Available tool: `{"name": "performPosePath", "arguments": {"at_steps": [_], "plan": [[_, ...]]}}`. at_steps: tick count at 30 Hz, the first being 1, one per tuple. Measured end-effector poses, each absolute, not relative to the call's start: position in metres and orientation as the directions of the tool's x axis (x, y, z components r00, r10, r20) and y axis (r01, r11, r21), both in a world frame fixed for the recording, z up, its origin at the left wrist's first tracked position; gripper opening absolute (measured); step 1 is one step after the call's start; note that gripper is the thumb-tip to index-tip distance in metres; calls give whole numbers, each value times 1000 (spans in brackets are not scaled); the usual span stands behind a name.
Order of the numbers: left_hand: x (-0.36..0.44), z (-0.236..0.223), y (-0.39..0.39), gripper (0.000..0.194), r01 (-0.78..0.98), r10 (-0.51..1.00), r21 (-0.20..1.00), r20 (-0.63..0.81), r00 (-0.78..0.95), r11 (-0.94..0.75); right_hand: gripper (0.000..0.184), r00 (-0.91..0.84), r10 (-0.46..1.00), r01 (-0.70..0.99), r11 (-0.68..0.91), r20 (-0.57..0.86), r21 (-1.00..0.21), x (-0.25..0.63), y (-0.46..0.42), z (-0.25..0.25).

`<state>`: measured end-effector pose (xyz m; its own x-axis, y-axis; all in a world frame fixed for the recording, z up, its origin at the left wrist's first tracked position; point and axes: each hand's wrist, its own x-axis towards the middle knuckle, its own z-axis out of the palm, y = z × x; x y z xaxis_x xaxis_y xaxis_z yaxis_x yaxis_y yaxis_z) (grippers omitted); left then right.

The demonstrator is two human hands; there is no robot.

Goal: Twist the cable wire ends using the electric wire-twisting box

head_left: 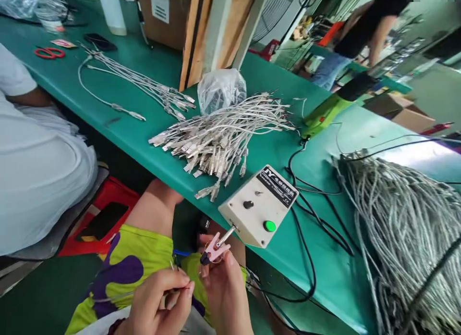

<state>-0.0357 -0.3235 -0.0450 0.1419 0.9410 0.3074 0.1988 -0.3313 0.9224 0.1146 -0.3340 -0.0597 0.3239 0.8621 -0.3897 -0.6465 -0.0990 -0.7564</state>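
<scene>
My left hand (162,296) is closed, thumb and forefinger pinching the end of a thin grey-white cable (115,297). A bit of red wire shows at the fingertips, and the cable trails off to the left over my lap. Just right of it, my right hand (226,289) has its thumb and fingers around a pink clip (217,251) with a black tip. That clip sits on the metal shaft (226,235) of a beige control box (259,207) with a green button and a black knob. Part of the right fingers is hidden behind the clip.
A pile of white USB cables (219,133) lies behind the box, beside a clear plastic bag (221,90). At right is a big bundle of grey cables (414,219); black cords (317,219) run between. Red scissors (49,53) lie far left. A person (43,162) sits at left.
</scene>
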Motion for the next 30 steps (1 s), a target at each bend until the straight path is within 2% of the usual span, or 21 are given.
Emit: {"name": "performPosePath", "arguments": {"at_steps": [1, 4, 6, 14, 19, 27, 29, 30], "plan": [[-35, -46, -322, 4, 184, 930, 918, 320, 181, -352, 60, 289, 869, -702, -94, -402, -706, 114, -333, -58], [-33, -43, -316, 11, 165, 903, 907, 337, 267, -387, 52, 201, 895, -819, -69, -398, -569, 110, -331, -51], [-32, -39, -312, 13, 193, 901, 898, 337, 272, -395, 45, 194, 896, -850, -49, -399, -524, 111, -328, -46], [-25, -34, -306, 17, 198, 892, 885, 365, 268, -422, 27, 143, 918, -867, -65, -371, -494, 123, -317, -34], [-20, -38, -304, 16, 210, 896, 883, 365, 253, -420, 28, 141, 902, -867, -87, -409, -491, 124, -318, -34], [-18, -36, -300, 14, 183, 875, 864, 424, 236, -468, 46, 113, 911, -815, -144, -397, -561, 124, -329, -46], [-19, -39, -301, 14, 147, 867, 864, 444, 226, -481, 47, 191, 927, -701, -102, -323, -706, 129, -340, -48], [-19, -41, -301, 14, 131, 863, 863, 454, 221, -487, 48, 290, 920, -574, -52, -263, -817, 133, -346, -47]]}}
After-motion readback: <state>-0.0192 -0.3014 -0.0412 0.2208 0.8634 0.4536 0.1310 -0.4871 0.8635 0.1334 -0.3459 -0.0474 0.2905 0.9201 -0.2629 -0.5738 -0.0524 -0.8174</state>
